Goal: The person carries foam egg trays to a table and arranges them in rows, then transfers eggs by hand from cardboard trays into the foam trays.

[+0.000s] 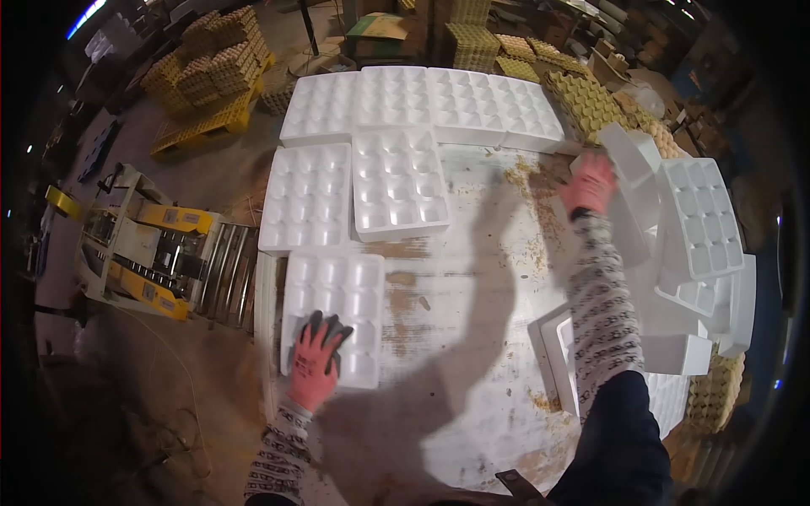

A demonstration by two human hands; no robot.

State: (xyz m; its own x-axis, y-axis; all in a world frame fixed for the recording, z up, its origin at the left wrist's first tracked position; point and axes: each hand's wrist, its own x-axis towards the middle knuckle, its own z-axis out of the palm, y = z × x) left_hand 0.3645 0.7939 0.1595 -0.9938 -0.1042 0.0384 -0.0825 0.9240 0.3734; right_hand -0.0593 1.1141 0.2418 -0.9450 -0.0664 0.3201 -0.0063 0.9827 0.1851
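Note:
My left hand (316, 358), in a pink glove with dark fingertips, lies with fingers apart on a white foam tray (359, 291) with rounded hollows, at the table's left edge. Beyond it, more such trays (305, 194) stand side by side along the left and far edges. My right hand (593, 184), also gloved in pink, reaches to the far right beside a white foam piece (629, 156) of the heap. Its fingers are blurred, and its hold on the piece cannot be made out. A loose pile of foam trays (700, 219) leans at the right.
The worn white tabletop (456, 337) carries brown crumbs. A roller conveyor (228, 274) with yellow parts adjoins its left side. Yellowish egg trays (582, 101) sit behind the right corner. Stacked egg trays on a yellow pallet (202, 122) stand at the back left.

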